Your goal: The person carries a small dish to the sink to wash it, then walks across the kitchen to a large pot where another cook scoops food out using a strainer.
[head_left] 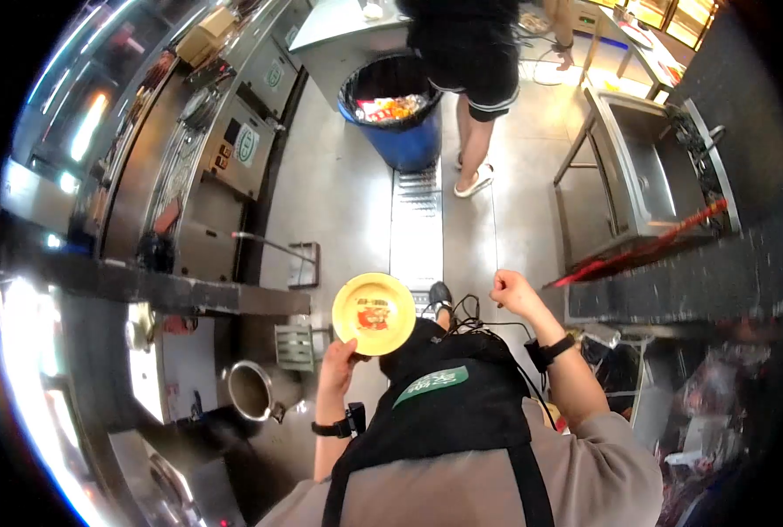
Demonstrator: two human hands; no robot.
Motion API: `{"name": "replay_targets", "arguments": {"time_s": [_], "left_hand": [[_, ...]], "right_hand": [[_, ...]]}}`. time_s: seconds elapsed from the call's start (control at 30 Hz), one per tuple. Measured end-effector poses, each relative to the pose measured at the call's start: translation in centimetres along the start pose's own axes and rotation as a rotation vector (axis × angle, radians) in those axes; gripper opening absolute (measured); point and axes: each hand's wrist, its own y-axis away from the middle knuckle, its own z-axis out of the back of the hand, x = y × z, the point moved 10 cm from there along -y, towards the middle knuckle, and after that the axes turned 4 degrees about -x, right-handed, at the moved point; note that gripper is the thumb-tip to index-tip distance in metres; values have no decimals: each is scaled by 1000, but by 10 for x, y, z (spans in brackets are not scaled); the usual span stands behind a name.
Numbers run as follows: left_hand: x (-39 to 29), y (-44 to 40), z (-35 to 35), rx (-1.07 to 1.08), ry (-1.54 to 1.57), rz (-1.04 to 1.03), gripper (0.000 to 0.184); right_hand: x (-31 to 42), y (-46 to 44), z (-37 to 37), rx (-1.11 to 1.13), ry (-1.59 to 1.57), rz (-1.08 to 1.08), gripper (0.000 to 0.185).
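Observation:
My left hand (339, 362) is closed on the rim of a round yellow plate (348, 305), which it holds out in front of my apron. The middle of the plate is paler and shows a red patch with dark marks; whether this is print or food I cannot tell. My right hand (516, 294) hangs in the air to the right of the apron, fingers curled into a loose fist, with nothing seen in it. Black cables (483, 327) loop in front of my body, close to that hand.
Ahead, a blue bin (400, 140) with a black liner holds rubbish. Beside it a person (479, 88) in black stands in the walkway. A steel sink (637, 158) is on the right, steel counters (233, 140) on the left. A metal pot (251, 391) stands lower left.

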Motion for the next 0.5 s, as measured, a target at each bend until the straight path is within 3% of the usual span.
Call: {"name": "replay_targets", "arguments": {"time_s": [0.07, 0.13, 0.2, 0.33, 0.5], "left_hand": [[-31, -66, -15, 9, 24, -17, 31], [-82, -130, -35, 47, -4, -57, 30], [-132, -196, -69, 81, -64, -51, 28], [-242, -322, -172, 224, -176, -157, 27], [-301, -466, -312, 464, -231, -135, 28]], "right_hand": [[3, -50, 26, -36, 3, -26, 19], [-14, -83, 61, -112, -40, -191, 13], [1, -119, 98, -165, -265, -219, 15], [4, -180, 184, -314, -47, -192, 20], [-48, -238, 258, -435, -433, -365, 12]]}}
